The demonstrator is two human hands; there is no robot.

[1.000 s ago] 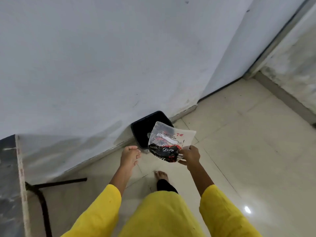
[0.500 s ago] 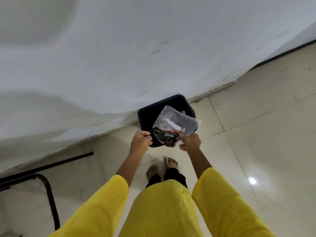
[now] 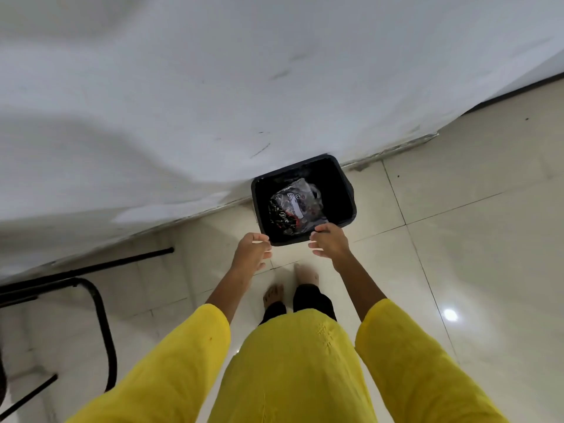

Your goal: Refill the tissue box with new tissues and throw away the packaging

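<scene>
A black square bin stands on the floor against the white wall. Inside it lies the crumpled clear plastic tissue packaging with black and red print. My left hand hovers just above the bin's near left corner, fingers loosely curled and holding nothing. My right hand hangs over the bin's near rim, fingers apart and empty. The tissue box is not in view.
Glossy cream floor tiles spread to the right. A black metal furniture frame stands at the left by the wall. My bare feet are just short of the bin.
The packaging has left my right hand and dropped into the bin. Both hands are now empty above the near rim. The view has tilted further down.
</scene>
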